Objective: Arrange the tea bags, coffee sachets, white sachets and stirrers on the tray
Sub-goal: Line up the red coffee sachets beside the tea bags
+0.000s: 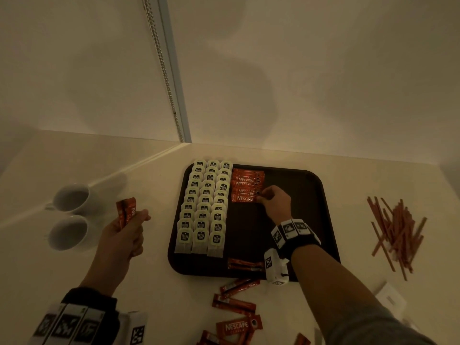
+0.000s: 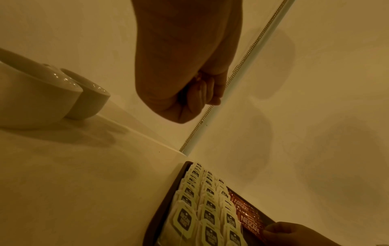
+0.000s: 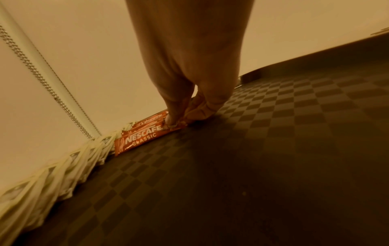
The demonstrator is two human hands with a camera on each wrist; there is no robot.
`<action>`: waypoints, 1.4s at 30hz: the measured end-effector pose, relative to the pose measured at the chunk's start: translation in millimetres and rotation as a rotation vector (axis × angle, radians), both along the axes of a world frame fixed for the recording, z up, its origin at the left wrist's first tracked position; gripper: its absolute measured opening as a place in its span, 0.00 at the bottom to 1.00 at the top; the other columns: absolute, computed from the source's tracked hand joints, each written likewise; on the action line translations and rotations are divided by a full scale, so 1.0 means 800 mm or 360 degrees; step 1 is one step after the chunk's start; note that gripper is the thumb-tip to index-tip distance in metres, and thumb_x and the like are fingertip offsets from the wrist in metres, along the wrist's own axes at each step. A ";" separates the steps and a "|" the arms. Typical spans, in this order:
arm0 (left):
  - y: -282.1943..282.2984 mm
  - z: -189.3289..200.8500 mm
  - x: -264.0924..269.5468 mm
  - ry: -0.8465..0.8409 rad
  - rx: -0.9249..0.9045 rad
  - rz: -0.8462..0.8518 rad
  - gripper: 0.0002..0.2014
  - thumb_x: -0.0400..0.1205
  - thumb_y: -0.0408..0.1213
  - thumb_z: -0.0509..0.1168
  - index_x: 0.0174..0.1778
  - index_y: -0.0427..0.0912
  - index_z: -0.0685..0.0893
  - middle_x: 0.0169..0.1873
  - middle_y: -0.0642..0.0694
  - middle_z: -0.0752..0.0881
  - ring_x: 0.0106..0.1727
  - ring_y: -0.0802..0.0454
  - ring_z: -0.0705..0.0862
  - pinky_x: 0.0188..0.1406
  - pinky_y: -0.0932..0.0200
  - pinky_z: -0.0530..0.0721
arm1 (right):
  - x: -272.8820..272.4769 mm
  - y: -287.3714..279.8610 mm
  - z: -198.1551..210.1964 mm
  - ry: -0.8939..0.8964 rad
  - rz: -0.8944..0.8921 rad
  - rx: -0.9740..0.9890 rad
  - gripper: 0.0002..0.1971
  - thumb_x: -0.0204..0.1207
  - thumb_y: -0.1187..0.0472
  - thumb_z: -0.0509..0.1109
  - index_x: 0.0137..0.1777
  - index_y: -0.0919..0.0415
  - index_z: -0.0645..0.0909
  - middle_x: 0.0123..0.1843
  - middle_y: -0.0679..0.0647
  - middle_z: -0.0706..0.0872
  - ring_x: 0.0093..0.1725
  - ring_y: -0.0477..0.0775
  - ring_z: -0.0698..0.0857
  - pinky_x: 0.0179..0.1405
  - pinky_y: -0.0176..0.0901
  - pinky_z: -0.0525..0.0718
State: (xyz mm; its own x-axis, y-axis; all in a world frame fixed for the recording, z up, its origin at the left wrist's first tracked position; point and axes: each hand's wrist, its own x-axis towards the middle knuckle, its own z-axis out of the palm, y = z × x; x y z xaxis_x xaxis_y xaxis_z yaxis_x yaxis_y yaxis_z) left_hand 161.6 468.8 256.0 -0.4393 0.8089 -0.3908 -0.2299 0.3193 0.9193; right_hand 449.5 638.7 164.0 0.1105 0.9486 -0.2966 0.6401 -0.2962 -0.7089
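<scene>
A dark tray (image 1: 321, 215) holds three columns of tea bags (image 1: 201, 207) on its left side and a stack of red coffee sachets (image 1: 245, 186) beside them. My right hand (image 1: 267, 197) pinches the right end of the nearest coffee sachet (image 3: 143, 139) in that stack, low on the tray. My left hand (image 1: 129, 225) hangs over the counter left of the tray and grips a small bunch of coffee sachets (image 1: 125, 212). Two more sachets (image 1: 245, 264) lie at the tray's near edge. In the left wrist view the left hand (image 2: 195, 96) is a closed fist.
Loose coffee sachets (image 1: 236, 317) lie on the counter in front of the tray. A heap of brown stirrers (image 1: 395, 232) sits to the right. Two white cups (image 1: 69, 217) stand at the left. A white object (image 1: 390, 298) lies near my right forearm. Walls close behind.
</scene>
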 end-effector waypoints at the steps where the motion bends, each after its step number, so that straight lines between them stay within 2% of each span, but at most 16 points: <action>1: 0.000 -0.001 0.000 -0.0003 0.0001 0.0001 0.08 0.84 0.37 0.61 0.40 0.40 0.79 0.18 0.52 0.64 0.17 0.59 0.61 0.15 0.68 0.59 | 0.000 0.000 -0.001 -0.0001 -0.0008 -0.0005 0.09 0.72 0.62 0.75 0.51 0.57 0.80 0.48 0.46 0.79 0.48 0.42 0.77 0.43 0.29 0.72; 9: 0.001 0.003 0.002 -0.0016 0.0018 0.0000 0.09 0.85 0.36 0.61 0.39 0.41 0.79 0.18 0.52 0.65 0.16 0.59 0.62 0.16 0.68 0.59 | 0.003 -0.007 0.013 0.0028 0.0004 0.0079 0.14 0.71 0.60 0.76 0.55 0.58 0.79 0.53 0.49 0.82 0.50 0.43 0.78 0.48 0.35 0.75; 11: 0.003 0.003 0.001 -0.0028 0.0023 0.0011 0.09 0.85 0.37 0.61 0.39 0.41 0.79 0.18 0.53 0.65 0.16 0.60 0.62 0.15 0.68 0.59 | 0.007 -0.021 0.026 0.0059 0.0312 0.0052 0.13 0.71 0.58 0.76 0.54 0.56 0.79 0.52 0.47 0.81 0.51 0.44 0.79 0.52 0.37 0.78; 13: 0.005 0.001 0.000 -0.0058 0.0026 0.0015 0.09 0.85 0.39 0.60 0.39 0.42 0.79 0.17 0.54 0.66 0.16 0.60 0.62 0.15 0.69 0.59 | 0.010 -0.043 0.039 0.0024 0.0856 -0.0215 0.14 0.71 0.56 0.76 0.55 0.55 0.80 0.53 0.46 0.81 0.53 0.44 0.80 0.56 0.40 0.80; 15: 0.006 0.000 0.002 -0.0089 0.0024 0.0003 0.10 0.85 0.40 0.60 0.40 0.43 0.80 0.18 0.53 0.66 0.16 0.59 0.62 0.15 0.69 0.59 | 0.011 -0.073 0.041 -0.0201 0.1353 -0.0435 0.17 0.70 0.54 0.77 0.57 0.55 0.80 0.54 0.47 0.82 0.53 0.45 0.80 0.56 0.39 0.81; 17: 0.008 -0.003 0.005 -0.0108 0.0022 -0.0014 0.09 0.85 0.40 0.59 0.41 0.44 0.81 0.19 0.53 0.65 0.16 0.59 0.61 0.15 0.70 0.58 | 0.011 -0.101 0.035 -0.0469 0.1588 -0.0355 0.19 0.69 0.52 0.77 0.59 0.55 0.80 0.57 0.48 0.81 0.52 0.45 0.78 0.53 0.37 0.79; 21: 0.010 -0.003 0.013 -0.0130 0.0006 -0.0059 0.09 0.85 0.40 0.59 0.42 0.44 0.81 0.19 0.53 0.65 0.16 0.58 0.62 0.15 0.68 0.59 | 0.009 -0.131 0.027 -0.0652 0.1607 -0.0126 0.18 0.74 0.53 0.72 0.61 0.55 0.77 0.59 0.51 0.78 0.57 0.51 0.78 0.55 0.42 0.77; 23: 0.008 -0.004 0.017 -0.0102 -0.0033 -0.0103 0.10 0.86 0.40 0.59 0.41 0.44 0.81 0.20 0.53 0.68 0.18 0.57 0.66 0.18 0.66 0.66 | 0.006 -0.135 0.027 -0.0714 0.1616 -0.0088 0.15 0.76 0.56 0.69 0.62 0.56 0.76 0.60 0.52 0.79 0.59 0.53 0.78 0.56 0.43 0.76; 25: 0.008 -0.006 0.023 -0.0095 -0.0066 -0.0156 0.10 0.86 0.38 0.58 0.41 0.44 0.80 0.22 0.53 0.73 0.23 0.56 0.73 0.29 0.60 0.77 | 0.002 -0.136 0.027 -0.0766 0.1629 -0.0085 0.13 0.78 0.59 0.66 0.62 0.57 0.76 0.61 0.54 0.79 0.60 0.53 0.78 0.56 0.43 0.76; 27: 0.010 -0.004 0.034 -0.0112 -0.0071 -0.0235 0.09 0.86 0.37 0.59 0.40 0.44 0.77 0.22 0.53 0.74 0.25 0.56 0.74 0.36 0.57 0.78 | 0.001 -0.134 0.034 -0.0760 0.1637 -0.0065 0.12 0.78 0.60 0.65 0.61 0.58 0.78 0.61 0.54 0.80 0.59 0.54 0.79 0.57 0.42 0.76; 30: 0.016 0.008 0.058 -0.0004 -0.0111 -0.0472 0.06 0.84 0.38 0.62 0.42 0.43 0.77 0.19 0.55 0.69 0.20 0.61 0.67 0.31 0.60 0.74 | -0.005 -0.126 0.061 -0.0510 0.1519 0.0121 0.10 0.77 0.60 0.68 0.58 0.56 0.80 0.58 0.50 0.80 0.55 0.48 0.80 0.57 0.38 0.79; 33: 0.028 0.020 0.081 0.0138 -0.0178 -0.0664 0.08 0.80 0.45 0.69 0.44 0.44 0.83 0.19 0.58 0.72 0.24 0.60 0.68 0.28 0.62 0.71 | -0.025 -0.116 0.102 -0.0161 0.1306 0.0606 0.05 0.74 0.61 0.71 0.49 0.58 0.82 0.51 0.46 0.80 0.47 0.42 0.79 0.49 0.32 0.80; 35: 0.038 0.028 0.093 0.0151 -0.0208 -0.0728 0.09 0.79 0.48 0.69 0.46 0.46 0.84 0.19 0.59 0.77 0.24 0.61 0.71 0.28 0.62 0.72 | -0.041 -0.110 0.126 -0.0016 0.1294 0.0922 0.04 0.72 0.60 0.69 0.43 0.61 0.82 0.47 0.50 0.81 0.44 0.42 0.78 0.43 0.28 0.78; 37: 0.049 0.037 0.099 0.0166 -0.0174 -0.0765 0.06 0.80 0.45 0.69 0.46 0.47 0.85 0.17 0.61 0.79 0.20 0.64 0.72 0.30 0.62 0.74 | -0.052 -0.103 0.139 0.0037 0.1304 0.1133 0.04 0.70 0.62 0.69 0.40 0.63 0.82 0.46 0.54 0.82 0.43 0.43 0.78 0.43 0.29 0.79; 39: 0.058 0.044 0.100 0.0214 -0.0075 -0.0731 0.02 0.79 0.41 0.71 0.44 0.47 0.86 0.18 0.60 0.80 0.17 0.64 0.71 0.28 0.61 0.76 | -0.055 -0.094 0.145 0.0083 0.1258 0.1151 0.06 0.67 0.62 0.75 0.41 0.62 0.81 0.47 0.53 0.81 0.45 0.43 0.79 0.46 0.29 0.80; 42: 0.069 0.048 0.093 0.0300 0.0062 -0.0581 0.03 0.77 0.36 0.73 0.38 0.47 0.87 0.19 0.59 0.82 0.18 0.64 0.74 0.24 0.62 0.75 | -0.047 -0.078 0.153 0.0357 0.1016 0.0755 0.19 0.62 0.55 0.79 0.51 0.57 0.79 0.52 0.48 0.80 0.47 0.39 0.79 0.47 0.25 0.80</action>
State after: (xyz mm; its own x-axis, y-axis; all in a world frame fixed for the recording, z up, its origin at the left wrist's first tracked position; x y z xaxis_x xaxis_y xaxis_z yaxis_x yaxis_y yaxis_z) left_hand 235.7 524.3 294.2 -0.1816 0.9375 -0.2969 0.0655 0.3128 0.9476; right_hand 411.6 576.6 286.0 -0.5061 0.8389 0.2005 0.4122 0.4394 -0.7981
